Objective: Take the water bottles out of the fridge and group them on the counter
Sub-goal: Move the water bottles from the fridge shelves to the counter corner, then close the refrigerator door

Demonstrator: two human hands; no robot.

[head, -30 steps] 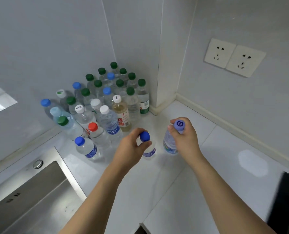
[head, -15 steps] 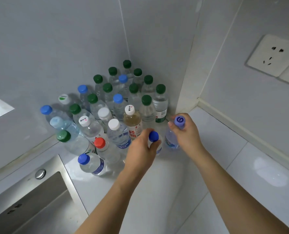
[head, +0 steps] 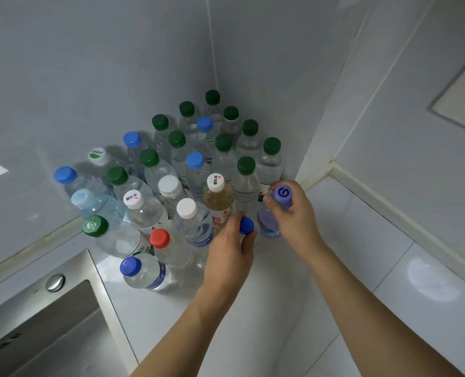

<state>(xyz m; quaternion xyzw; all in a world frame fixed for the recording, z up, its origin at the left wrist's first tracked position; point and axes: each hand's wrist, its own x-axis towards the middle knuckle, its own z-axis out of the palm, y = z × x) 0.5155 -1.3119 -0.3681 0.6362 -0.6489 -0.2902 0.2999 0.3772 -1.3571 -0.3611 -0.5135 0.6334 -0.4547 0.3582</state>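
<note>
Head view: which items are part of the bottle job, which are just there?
Job:
left hand gripping dark-blue-capped bottle
right hand gripping purple-capped bottle
bottle cluster
counter

Bystanders:
sink
wall socket

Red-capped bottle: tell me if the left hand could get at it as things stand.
Probably yes, once it lets go. The red-capped bottle stands at the group's front edge, left of the left hand, with bare counter in front. But that hand now grips a blue-capped bottle.
</note>
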